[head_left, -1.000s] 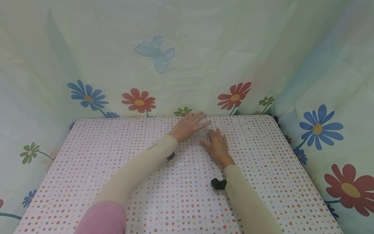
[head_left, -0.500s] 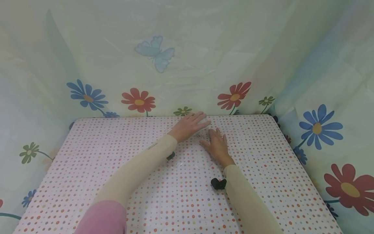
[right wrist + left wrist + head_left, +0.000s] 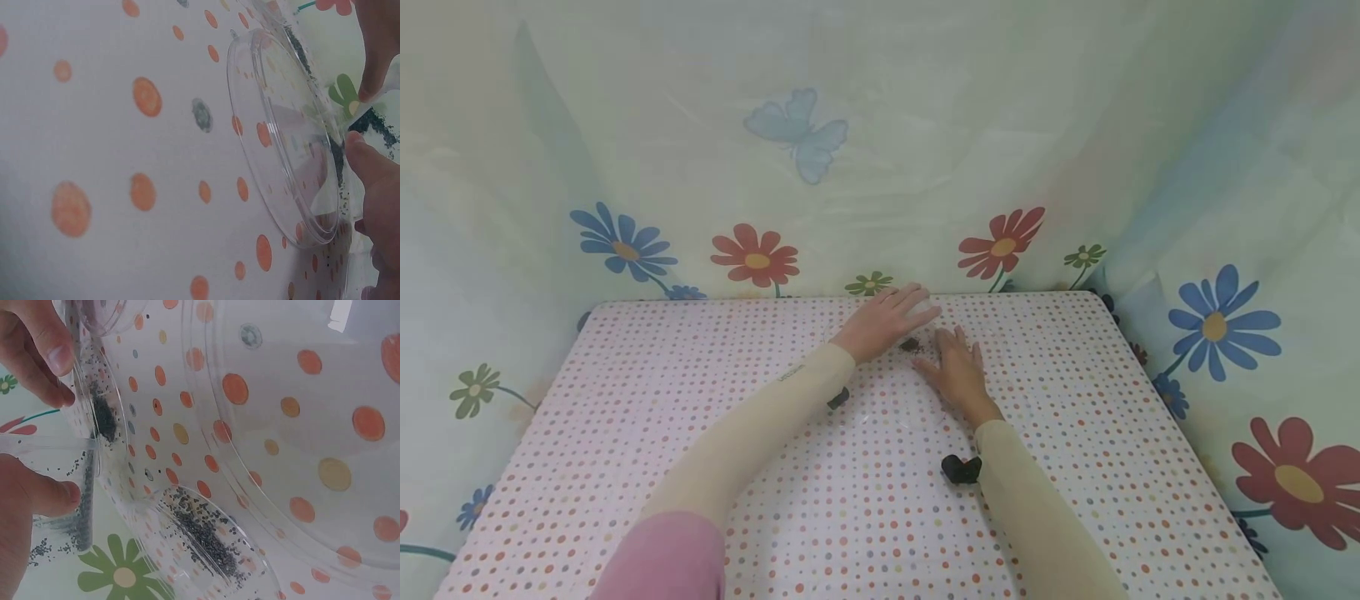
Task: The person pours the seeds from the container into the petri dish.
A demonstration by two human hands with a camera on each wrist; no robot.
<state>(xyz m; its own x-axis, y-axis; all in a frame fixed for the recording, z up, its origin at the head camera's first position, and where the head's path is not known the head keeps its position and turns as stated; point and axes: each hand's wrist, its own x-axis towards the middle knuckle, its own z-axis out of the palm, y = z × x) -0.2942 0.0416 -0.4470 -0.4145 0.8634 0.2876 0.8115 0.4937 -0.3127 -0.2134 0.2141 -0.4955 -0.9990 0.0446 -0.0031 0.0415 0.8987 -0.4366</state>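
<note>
At table's far end, left hand pinched container, apparently for steadiness; granules banked along its lower side. Right hand met dish rim, seemingly bracing it; whether fingers gripped, could not tell.

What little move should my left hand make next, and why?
Probably tip the clear container slightly further toward the dish beside it. Your left hand grips that container, dark grains line its lower side, and a small dark heap lies in the dish, so a gentle tilt seems safest.
</note>
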